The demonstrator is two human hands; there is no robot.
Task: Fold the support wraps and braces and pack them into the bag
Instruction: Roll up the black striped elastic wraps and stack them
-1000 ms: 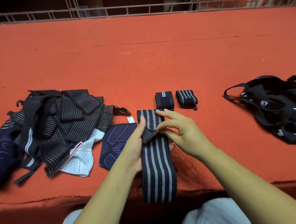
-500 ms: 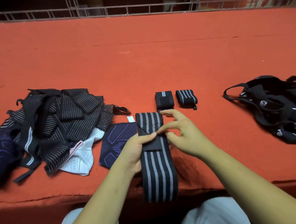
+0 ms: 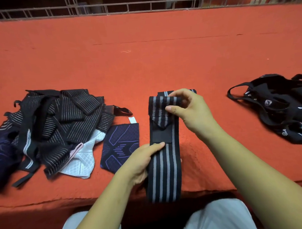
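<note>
A long black wrap with grey stripes (image 3: 165,173) lies lengthwise in front of me, its near end hanging over the table edge. My right hand (image 3: 190,112) pinches its far end, which is turned back over a black hook-and-loop patch. My left hand (image 3: 142,161) grips the wrap's left edge just below that patch. Two small folded wraps (image 3: 163,93) peek out behind my right hand, mostly hidden. The black bag (image 3: 284,109) with white prints lies open at the right.
A heap of black striped wraps and braces (image 3: 59,123) sits at the left, with a white brace (image 3: 80,161) and a dark blue patterned sleeve (image 3: 120,146) beside it. The red table cover (image 3: 143,61) stretches back to a metal railing (image 3: 140,7).
My right hand has lifted the wrap's far end and carried it away from me, now covering the two small folded wraps. My left hand slid nearer along the wrap.
</note>
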